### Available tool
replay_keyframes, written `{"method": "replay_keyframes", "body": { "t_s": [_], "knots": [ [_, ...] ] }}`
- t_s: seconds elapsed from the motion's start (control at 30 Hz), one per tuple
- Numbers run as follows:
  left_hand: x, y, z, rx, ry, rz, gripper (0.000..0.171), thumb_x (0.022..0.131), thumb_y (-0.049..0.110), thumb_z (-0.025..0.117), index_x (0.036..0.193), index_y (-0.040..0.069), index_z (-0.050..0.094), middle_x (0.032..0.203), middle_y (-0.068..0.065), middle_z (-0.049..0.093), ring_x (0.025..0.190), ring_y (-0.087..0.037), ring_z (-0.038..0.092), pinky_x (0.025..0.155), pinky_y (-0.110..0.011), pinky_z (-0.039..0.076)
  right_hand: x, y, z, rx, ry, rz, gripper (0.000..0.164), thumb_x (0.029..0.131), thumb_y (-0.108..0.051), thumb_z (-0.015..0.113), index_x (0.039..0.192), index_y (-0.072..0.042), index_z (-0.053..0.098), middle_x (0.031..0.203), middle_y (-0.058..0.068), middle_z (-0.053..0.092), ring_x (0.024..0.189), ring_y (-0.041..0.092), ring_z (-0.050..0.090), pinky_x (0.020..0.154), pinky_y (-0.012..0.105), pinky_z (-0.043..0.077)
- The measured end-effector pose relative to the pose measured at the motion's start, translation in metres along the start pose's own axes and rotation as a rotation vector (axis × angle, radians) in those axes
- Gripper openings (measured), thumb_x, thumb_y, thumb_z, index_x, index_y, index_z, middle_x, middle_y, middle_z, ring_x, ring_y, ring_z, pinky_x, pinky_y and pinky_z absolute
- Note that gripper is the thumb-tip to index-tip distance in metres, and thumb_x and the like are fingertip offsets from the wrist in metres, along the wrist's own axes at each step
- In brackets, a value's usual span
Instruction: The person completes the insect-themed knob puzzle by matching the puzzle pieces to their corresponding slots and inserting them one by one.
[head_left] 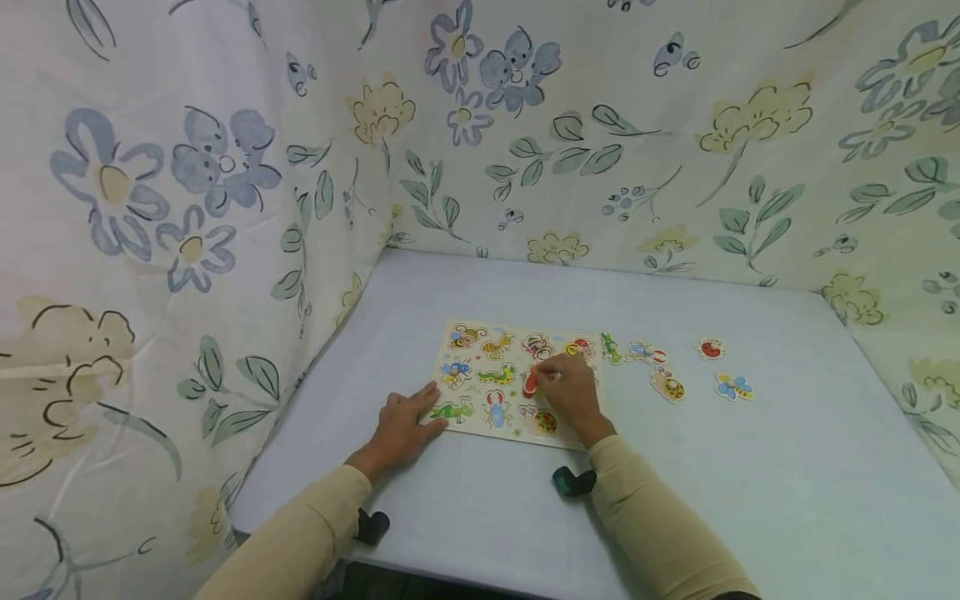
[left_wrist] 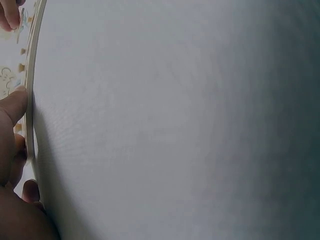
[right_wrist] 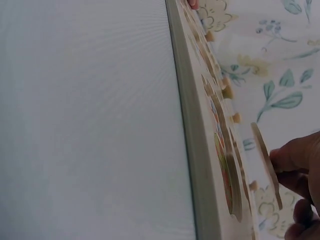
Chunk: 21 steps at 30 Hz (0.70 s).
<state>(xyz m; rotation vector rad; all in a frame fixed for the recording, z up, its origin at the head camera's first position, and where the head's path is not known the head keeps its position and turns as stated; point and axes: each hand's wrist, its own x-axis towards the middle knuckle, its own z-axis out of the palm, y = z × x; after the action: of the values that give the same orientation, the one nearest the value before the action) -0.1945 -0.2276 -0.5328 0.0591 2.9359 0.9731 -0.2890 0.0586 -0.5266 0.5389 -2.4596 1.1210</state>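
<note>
A wooden insect puzzle board lies on the table, its pictures showing bees, a caterpillar, a beetle and other insects. My left hand rests at its near left corner, thumb on the front edge and fingers along the left side. In the left wrist view the thumb touches the board's rim. Over the board's right half, my right hand pinches a red puzzle piece. The right wrist view shows that thin piece edge-on, tilted above the board; its picture is hidden there.
Right of the board lie several loose pieces: a green grasshopper, a blue insect, a spotted yellow-and-red bug, a red ladybug and a winged blue-and-yellow insect. Floral cloth hangs behind and left of the table.
</note>
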Motion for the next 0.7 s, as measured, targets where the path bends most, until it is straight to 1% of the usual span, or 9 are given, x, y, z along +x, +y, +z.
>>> {"method": "replay_keyframes", "body": {
  "t_s": [0.03,0.1,0.2,0.27,0.33,0.53,0.7],
  "knots": [
    [0.0004,-0.0002,0.0001,0.001,0.002,0.003,0.063,0.089,0.036,0.069,0.143,0.013,0.047,0.151,0.013,0.033,0.088,-0.017,0.033,0.072,-0.035,0.028,0.0,-0.0003,0.0001,-0.004,-0.004,-0.003,0.004,0.083,-0.007,0.073,0.08,-0.006,0.077,0.078,0.0,0.07,0.074,0.017,0.061,0.102,0.052,0.03],
    [0.001,-0.0007,0.0003,0.003,0.001,0.002,0.063,0.089,0.037,0.069,0.143,0.013,0.046,0.151,0.013,0.033,0.088,-0.017,0.033,0.072,-0.035,0.028,-0.0002,-0.0012,0.0,-0.005,-0.011,-0.004,0.004,0.083,-0.007,0.074,0.08,-0.005,0.077,0.078,0.001,0.07,0.073,0.017,0.062,0.1,0.052,0.032],
    [0.0017,-0.0011,0.0007,0.002,-0.003,-0.002,0.063,0.089,0.037,0.069,0.143,0.014,0.046,0.151,0.013,0.033,0.088,-0.017,0.033,0.072,-0.035,0.028,-0.0007,-0.0031,-0.0005,-0.01,-0.024,0.004,0.004,0.082,-0.007,0.075,0.081,-0.003,0.077,0.079,0.003,0.071,0.073,0.017,0.063,0.09,0.046,0.042],
    [0.0018,-0.0016,0.0009,0.004,-0.009,-0.012,0.063,0.09,0.039,0.068,0.143,0.015,0.045,0.151,0.015,0.032,0.088,-0.017,0.033,0.072,-0.035,0.028,-0.0012,-0.0037,-0.0005,-0.012,-0.038,0.017,0.004,0.082,-0.006,0.075,0.082,-0.003,0.077,0.081,0.003,0.071,0.075,0.017,0.063,0.081,0.042,0.045],
    [0.0018,-0.0017,0.0011,0.005,-0.012,-0.015,0.063,0.09,0.039,0.068,0.144,0.015,0.045,0.151,0.016,0.031,0.089,-0.017,0.033,0.073,-0.035,0.028,-0.0018,-0.0042,-0.0002,-0.011,-0.051,0.033,0.004,0.082,-0.006,0.075,0.083,-0.002,0.077,0.082,0.003,0.071,0.078,0.018,0.063,0.076,0.039,0.047],
    [0.002,-0.0024,0.0017,0.01,-0.014,-0.024,0.063,0.09,0.038,0.068,0.144,0.016,0.045,0.151,0.016,0.03,0.091,-0.017,0.033,0.073,-0.035,0.028,-0.0028,-0.0038,0.0017,-0.008,-0.078,0.056,0.004,0.081,-0.006,0.076,0.082,-0.002,0.078,0.082,0.003,0.071,0.079,0.019,0.063,0.072,0.038,0.048],
    [0.0015,-0.0007,0.0007,0.001,-0.012,-0.015,0.064,0.09,0.038,0.068,0.144,0.015,0.044,0.152,0.014,0.031,0.091,-0.018,0.033,0.073,-0.035,0.028,-0.0022,-0.0032,0.0037,-0.023,-0.096,0.082,0.004,0.081,-0.005,0.075,0.082,-0.002,0.078,0.082,0.003,0.07,0.079,0.019,0.061,0.073,0.037,0.048]
  ]
}}
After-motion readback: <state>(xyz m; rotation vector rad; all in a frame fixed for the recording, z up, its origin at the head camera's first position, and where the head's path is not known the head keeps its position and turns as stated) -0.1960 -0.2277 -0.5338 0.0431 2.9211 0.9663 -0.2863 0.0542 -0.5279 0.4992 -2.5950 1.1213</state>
